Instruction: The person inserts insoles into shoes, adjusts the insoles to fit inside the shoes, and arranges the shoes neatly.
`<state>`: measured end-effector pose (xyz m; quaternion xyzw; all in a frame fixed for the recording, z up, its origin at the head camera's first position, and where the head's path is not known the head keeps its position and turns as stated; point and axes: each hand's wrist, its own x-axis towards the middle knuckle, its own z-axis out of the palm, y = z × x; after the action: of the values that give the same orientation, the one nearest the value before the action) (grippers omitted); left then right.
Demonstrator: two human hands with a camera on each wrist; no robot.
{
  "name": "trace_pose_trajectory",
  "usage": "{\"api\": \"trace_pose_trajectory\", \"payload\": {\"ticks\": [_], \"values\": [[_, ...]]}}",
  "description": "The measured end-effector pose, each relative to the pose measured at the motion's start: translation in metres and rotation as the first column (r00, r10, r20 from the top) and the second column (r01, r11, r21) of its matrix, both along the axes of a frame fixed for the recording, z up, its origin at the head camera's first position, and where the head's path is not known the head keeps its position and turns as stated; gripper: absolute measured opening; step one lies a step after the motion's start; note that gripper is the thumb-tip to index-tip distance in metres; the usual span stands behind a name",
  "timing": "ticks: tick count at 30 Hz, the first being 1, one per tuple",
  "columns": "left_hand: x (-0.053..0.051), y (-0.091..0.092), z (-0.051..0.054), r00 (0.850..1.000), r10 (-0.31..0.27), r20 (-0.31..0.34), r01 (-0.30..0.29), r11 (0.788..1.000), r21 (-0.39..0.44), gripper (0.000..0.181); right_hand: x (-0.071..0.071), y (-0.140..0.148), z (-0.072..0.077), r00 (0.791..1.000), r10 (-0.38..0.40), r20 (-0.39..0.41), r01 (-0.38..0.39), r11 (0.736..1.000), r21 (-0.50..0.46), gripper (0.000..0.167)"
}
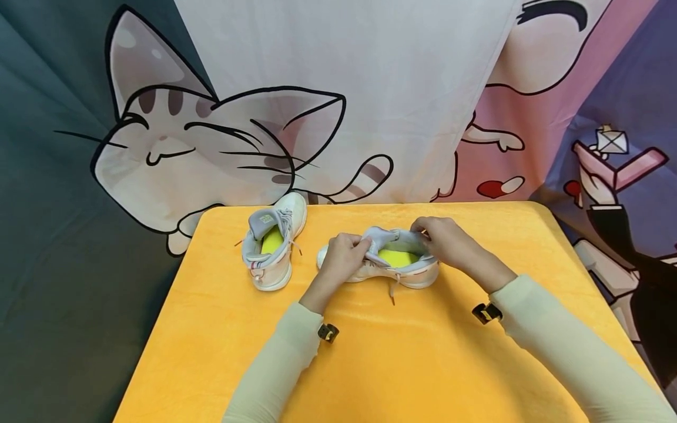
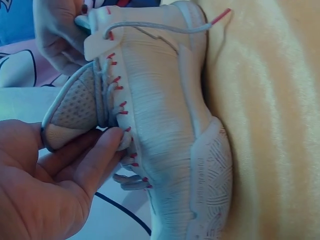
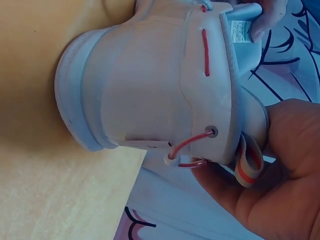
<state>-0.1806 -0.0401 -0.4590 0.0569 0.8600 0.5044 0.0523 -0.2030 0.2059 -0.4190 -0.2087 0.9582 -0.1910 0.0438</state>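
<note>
A pale sneaker (image 1: 418, 279) with a yellow-green insole (image 1: 398, 258) lies sole down on the table, its toe to the left. My left hand (image 1: 344, 255) pinches the tongue (image 2: 75, 102) by the laces, as the left wrist view shows up close. At the heel end, my right hand (image 1: 449, 241) grips the padded collar, with fingers on both sides of its edge. A striped pull loop (image 3: 248, 162) and a red-and-white cord (image 3: 192, 142) stick out beside that hand. One lace end (image 1: 392, 291) hangs over the near side.
The matching sneaker (image 1: 271, 273) stands to the left, its opening toward me and its toe away. Both sit on a yellow cloth-covered table (image 1: 402, 364). Behind the table's far edge hangs a curtain (image 1: 402, 70) printed with cartoon figures.
</note>
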Motion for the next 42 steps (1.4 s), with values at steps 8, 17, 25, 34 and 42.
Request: {"api": "trace_pose_trajectory", "payload": {"ticks": [8,17,25,34,42], "values": [[0.002,0.001,-0.01,0.999,0.022,-0.04,-0.021,0.999,0.024,0.053,0.003,0.002,-0.001,0.987,0.08,-0.139,-0.082,0.997,-0.007,0.018],[0.002,0.002,-0.014,0.996,0.026,-0.084,-0.025,1.0,0.009,0.052,0.002,0.003,0.005,0.971,0.214,-0.103,-0.217,0.976,-0.013,0.02],[0.002,0.003,-0.018,0.996,0.04,-0.078,-0.039,0.999,0.009,0.048,0.002,0.0,-0.008,0.964,0.223,-0.146,-0.227,0.974,-0.007,0.023],[0.005,0.002,-0.023,0.996,0.047,-0.076,-0.045,0.998,0.032,0.047,0.011,-0.001,-0.027,0.988,0.085,-0.127,-0.092,0.994,-0.053,0.038],[0.017,0.001,-0.024,0.987,0.031,-0.156,-0.029,0.999,0.017,0.045,0.021,-0.004,-0.026,1.0,0.003,0.009,-0.002,0.998,-0.06,0.045]]}}
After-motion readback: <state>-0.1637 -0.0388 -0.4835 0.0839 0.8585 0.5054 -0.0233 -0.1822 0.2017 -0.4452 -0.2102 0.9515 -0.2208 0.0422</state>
